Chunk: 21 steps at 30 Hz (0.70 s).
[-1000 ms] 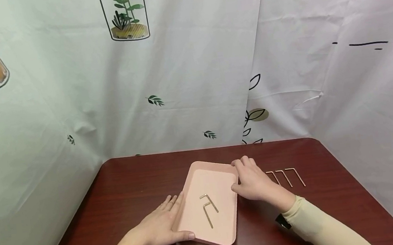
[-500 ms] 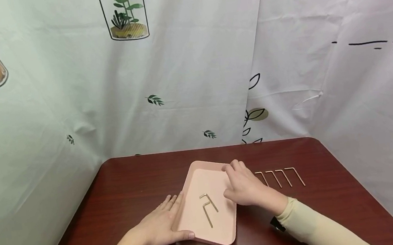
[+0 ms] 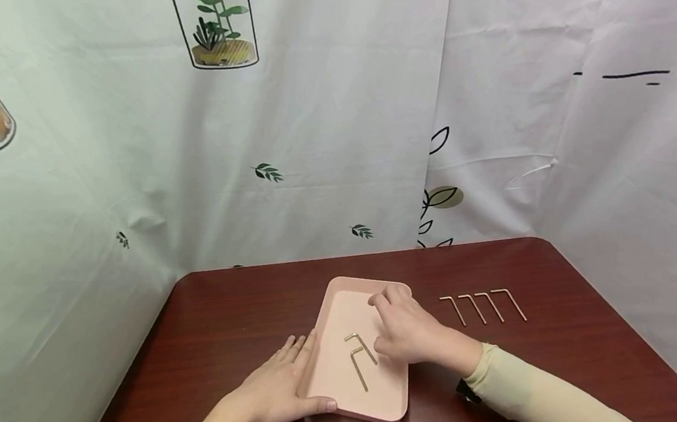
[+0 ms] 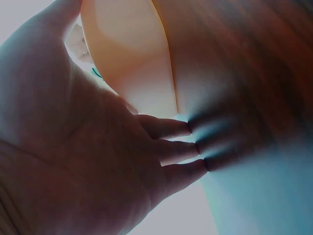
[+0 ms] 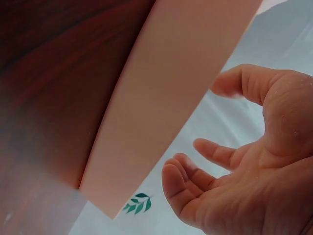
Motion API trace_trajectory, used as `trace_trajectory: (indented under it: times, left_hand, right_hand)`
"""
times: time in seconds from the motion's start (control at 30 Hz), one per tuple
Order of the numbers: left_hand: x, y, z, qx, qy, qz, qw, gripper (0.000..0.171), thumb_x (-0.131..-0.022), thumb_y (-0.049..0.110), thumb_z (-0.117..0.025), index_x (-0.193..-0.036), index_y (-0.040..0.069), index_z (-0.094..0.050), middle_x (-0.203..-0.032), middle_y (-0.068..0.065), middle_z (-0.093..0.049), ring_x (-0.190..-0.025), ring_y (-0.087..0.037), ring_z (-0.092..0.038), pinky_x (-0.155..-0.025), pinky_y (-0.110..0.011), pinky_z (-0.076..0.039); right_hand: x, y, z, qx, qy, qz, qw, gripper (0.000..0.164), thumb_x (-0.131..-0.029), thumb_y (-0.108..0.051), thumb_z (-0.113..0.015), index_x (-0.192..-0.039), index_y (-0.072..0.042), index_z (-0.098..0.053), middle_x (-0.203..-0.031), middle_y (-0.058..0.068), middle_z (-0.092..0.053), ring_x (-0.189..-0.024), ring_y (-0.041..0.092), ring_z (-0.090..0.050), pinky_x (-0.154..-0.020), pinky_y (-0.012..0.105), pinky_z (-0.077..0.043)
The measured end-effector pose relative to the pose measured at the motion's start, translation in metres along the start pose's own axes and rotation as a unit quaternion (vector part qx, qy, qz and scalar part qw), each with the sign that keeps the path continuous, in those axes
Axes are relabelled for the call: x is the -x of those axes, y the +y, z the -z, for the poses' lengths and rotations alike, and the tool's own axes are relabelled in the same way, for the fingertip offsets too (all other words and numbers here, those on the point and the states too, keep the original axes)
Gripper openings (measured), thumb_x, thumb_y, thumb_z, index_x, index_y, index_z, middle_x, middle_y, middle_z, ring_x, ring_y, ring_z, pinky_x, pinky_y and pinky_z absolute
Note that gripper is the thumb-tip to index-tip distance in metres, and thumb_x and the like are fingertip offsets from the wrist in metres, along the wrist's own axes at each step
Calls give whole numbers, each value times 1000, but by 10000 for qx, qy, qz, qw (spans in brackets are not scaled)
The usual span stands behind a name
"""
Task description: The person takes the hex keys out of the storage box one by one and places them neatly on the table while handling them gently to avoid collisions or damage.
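Note:
A pink rectangular tray (image 3: 332, 379) stands on the table, turned slightly. Two gold-coloured Allen keys, one upper (image 3: 363, 349) and one lower (image 3: 358, 370), lie in it, overlapping. My left hand (image 3: 277, 388) rests along the tray's left side with straight fingers, its thumb at the near left corner; the left wrist view shows its palm beside the tray wall (image 4: 132, 54). Over the tray's right half hovers my right hand (image 3: 408, 328), thumb and fingers apart and loosely bent. In the right wrist view that hand (image 5: 244, 152) has nothing between thumb and fingers, above the tray's outer wall (image 5: 151, 98).
Several more Allen keys (image 3: 476, 309) lie in a row on the dark red table (image 3: 477, 272), right of the tray. Behind and at both sides hangs a white cloth (image 3: 315, 116) printed with plants and leaves.
My right hand has moved left from the tray's right rim to over its inside, uncovering more of the Allen key row. My left hand and the tray stay put.

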<state>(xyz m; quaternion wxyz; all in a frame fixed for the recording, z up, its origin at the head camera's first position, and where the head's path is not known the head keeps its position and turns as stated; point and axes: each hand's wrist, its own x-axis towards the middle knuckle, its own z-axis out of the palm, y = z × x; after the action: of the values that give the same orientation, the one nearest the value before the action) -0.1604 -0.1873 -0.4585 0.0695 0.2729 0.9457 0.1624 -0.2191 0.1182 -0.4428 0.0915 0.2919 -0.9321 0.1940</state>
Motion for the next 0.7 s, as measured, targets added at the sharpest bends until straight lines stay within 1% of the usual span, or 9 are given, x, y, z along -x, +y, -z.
trace_trajectory:
  times: [0.17, 0.3, 0.4, 0.5, 0.63, 0.7]
  left_hand:
    - [0, 0, 0, -25, 11, -26, 10000, 127, -94, 82, -68, -174, -5, -24, -178, -24, -31, -162, -53, -32, -129, -66, -33]
    - [1, 0, 0, -16, 13, -32, 10000, 127, -93, 83, -68, -174, -5, -24, -178, -25, -32, -161, -54, -32, -129, -66, -34]
    - [1, 1, 1, 0, 16, -25, 10000, 127, -93, 82, -68, -174, -5, -24, -177, -26, -33, -161, -54, -33, -128, -66, -34]
    - [1, 1, 1, -10, 16, -26, 10000, 127, -93, 82, -68, -174, -5, -24, -177, -27, -33, -161, -55, -33, -128, -66, -34]
    - [1, 1, 1, -44, 19, -37, 10000, 128, -93, 83, -68, -174, -5, -24, -177, -27, -33, -161, -54, -32, -128, -66, -34]
    - [1, 1, 1, -53, 17, -40, 10000, 128, -93, 83, -68, -174, -5, -23, -177, -27, -33, -161, -54, -32, -128, -65, -35]
  right_hand:
    - [0, -5, -4, 89, -142, 98, 9998, 62, -72, -12, -76, -131, 1, -65, -110, 10, -53, -106, 31, -53, -88, 46, -54]
    - [-1, -10, -6, 176, -261, 147, 9994, 62, -72, -12, -77, -132, 2, -65, -109, 10, -53, -100, 27, -53, -89, 45, -52]
    - [-3, -11, -8, 203, -334, 169, 9991, 62, -74, -13, -79, -133, 1, -65, -109, 11, -54, -100, 27, -55, -91, 46, -52]
    - [-3, -12, -11, 160, -434, 103, 9989, 64, -74, -14, -81, -135, 0, -64, -110, 10, -53, -101, 26, -55, -90, 43, -53]
    - [-5, -14, -14, 66, -585, -37, 9983, 67, -74, -15, -80, -138, -1, -63, -111, 9, -53, -103, 25, -54, -83, 40, -55]
    - [-6, -14, -16, 59, -652, -80, 9978, 67, -75, -15, -81, -139, -2, -63, -112, 9, -54, -105, 26, -55, -82, 40, -56]
